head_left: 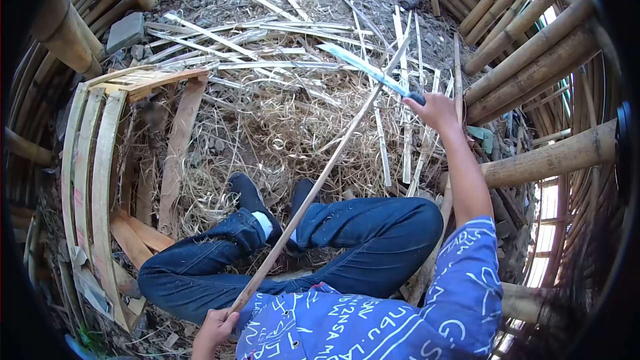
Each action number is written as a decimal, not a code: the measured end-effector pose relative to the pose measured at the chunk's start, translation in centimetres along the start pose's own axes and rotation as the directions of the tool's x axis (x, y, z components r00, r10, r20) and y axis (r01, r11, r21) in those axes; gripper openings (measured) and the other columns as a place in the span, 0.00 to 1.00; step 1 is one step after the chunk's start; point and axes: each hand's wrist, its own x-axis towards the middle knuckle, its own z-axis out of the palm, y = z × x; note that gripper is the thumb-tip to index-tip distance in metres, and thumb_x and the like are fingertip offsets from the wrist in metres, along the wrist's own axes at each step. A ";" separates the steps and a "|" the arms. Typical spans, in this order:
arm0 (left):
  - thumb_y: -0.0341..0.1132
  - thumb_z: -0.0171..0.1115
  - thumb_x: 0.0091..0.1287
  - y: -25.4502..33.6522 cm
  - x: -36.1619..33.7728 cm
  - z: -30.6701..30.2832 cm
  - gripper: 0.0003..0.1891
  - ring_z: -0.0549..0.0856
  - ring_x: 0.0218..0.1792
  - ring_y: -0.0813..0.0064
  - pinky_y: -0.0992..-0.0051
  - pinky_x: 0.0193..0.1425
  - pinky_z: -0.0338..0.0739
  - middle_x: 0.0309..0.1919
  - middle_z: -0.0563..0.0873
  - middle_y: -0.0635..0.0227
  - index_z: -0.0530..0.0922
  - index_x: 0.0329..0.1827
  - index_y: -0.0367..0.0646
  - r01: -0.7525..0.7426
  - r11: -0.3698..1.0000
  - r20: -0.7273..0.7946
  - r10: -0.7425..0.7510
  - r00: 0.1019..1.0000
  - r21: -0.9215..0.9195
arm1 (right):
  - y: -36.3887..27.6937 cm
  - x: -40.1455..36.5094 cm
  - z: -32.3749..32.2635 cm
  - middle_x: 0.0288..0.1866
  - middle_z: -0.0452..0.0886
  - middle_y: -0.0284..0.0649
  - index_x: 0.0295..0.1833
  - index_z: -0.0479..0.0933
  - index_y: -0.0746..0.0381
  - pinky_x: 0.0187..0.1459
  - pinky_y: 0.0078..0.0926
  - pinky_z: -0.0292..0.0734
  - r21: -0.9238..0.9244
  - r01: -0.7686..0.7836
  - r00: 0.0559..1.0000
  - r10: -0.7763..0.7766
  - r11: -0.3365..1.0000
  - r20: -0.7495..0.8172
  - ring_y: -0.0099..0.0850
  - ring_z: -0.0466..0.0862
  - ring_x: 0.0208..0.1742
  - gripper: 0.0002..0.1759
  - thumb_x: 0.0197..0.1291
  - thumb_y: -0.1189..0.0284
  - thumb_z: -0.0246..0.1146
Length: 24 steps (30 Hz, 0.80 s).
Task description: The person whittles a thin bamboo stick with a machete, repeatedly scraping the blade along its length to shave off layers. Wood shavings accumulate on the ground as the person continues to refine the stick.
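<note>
A long, thin bamboo strip [313, 203] slants across my lap from lower left to upper right. My left hand [217, 327] is closed around its near end, beside my blue printed shirt. In my right hand [437, 111] is the dark handle of a knife [360, 65], held out to the upper right. The knife's long pale blade crosses the strip near the strip's far end and appears to touch it. Curled bamboo shavings [293, 127] cover the ground beneath the blade and around my shoes.
A slatted wooden crate [103, 180] lies on its side at left. Split bamboo strips [267, 63] are scattered ahead, near a grey block [125, 32]. Thick bamboo poles [550, 153] form a wall at right, one jutting close to my right arm. My bent legs [373, 240] occupy the middle.
</note>
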 end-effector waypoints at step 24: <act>0.36 0.62 0.69 -6.0 -2.8 -1.5 0.18 0.72 0.17 0.85 0.73 0.22 0.68 0.12 0.74 0.73 0.78 0.22 0.33 0.160 0.985 -0.082 -0.155 0.984 0.060 | 2.6 -4.4 0.2 0.25 0.82 0.55 0.28 0.82 0.66 0.38 0.49 0.77 0.272 -0.175 0.966 0.219 0.946 -0.138 0.55 0.84 0.33 0.42 0.60 0.32 0.55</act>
